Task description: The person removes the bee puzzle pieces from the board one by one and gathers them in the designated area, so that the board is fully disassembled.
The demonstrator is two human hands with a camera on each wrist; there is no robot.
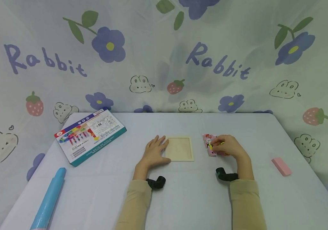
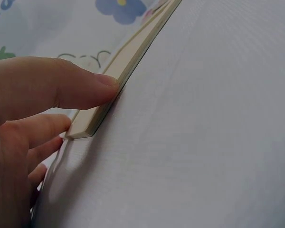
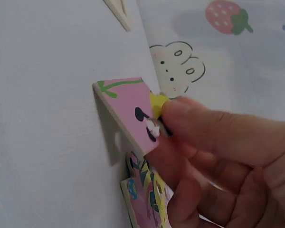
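A shallow square wooden puzzle tray (image 1: 179, 150) with a raised rim lies on the table, its inside bare. My left hand (image 1: 153, 152) rests at its left side with fingers spread. In the left wrist view the thumb (image 2: 92, 90) lies straight along the tray's near edge (image 2: 102, 111). To the right of the tray, my right hand (image 1: 229, 147) pinches a pink puzzle piece (image 3: 126, 102) between thumb and fingers. The piece carries a green line and black marks and is tilted up from the table. More printed puzzle pieces (image 3: 143, 202) lie under that hand, partly hidden by it.
A flat white and teal box (image 1: 92, 135) lies at the back left. A light blue tube-shaped object (image 1: 49, 201) lies at the front left. On the far right is a pink block (image 1: 281, 166). A printed cloth (image 1: 158, 57) hangs behind the table.
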